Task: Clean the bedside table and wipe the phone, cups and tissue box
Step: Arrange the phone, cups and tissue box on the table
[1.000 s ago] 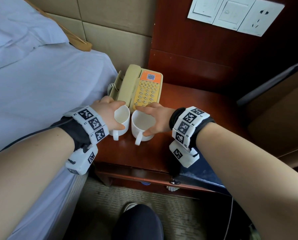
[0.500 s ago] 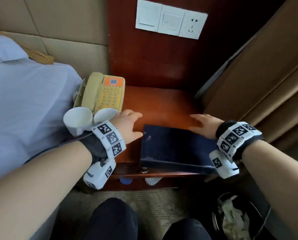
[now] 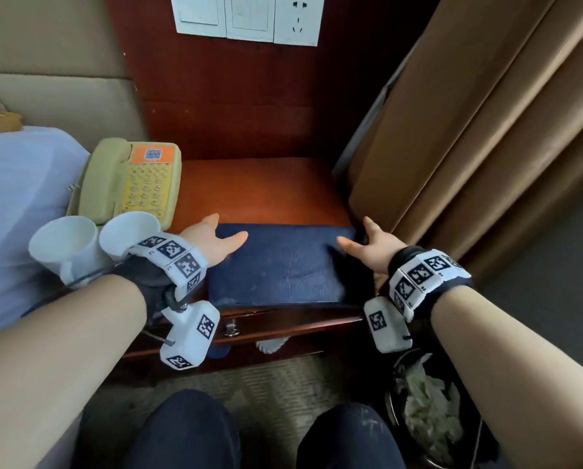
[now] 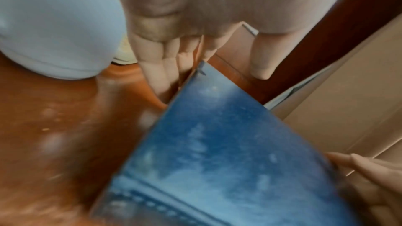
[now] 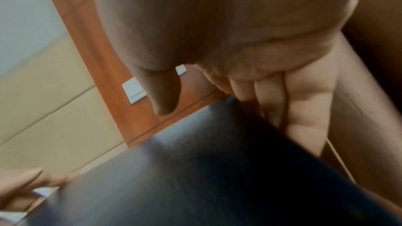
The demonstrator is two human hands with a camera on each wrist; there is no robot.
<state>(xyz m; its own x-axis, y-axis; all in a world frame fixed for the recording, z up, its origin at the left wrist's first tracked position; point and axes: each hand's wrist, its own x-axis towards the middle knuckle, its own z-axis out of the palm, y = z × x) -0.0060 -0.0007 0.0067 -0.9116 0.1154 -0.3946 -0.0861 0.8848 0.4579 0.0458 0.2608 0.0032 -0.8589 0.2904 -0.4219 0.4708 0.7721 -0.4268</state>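
Note:
A dark blue tissue box lies flat on the front of the red-brown bedside table. My left hand is at its left end, thumb over the top and straight fingers down the side. At the right end is my right hand, placed the same way, with its fingers along the side. Two white cups stand at the table's front-left corner, before the yellow phone.
A bed with pale blue sheets borders the table on the left. Brown curtains hang close on the right. A black waste bin with crumpled paper stands on the floor below my right arm. Wall switches sit above.
A second ago each hand held a cup beside the phone. Both let go and moved right to the blue box, and now they close in on its two ends.

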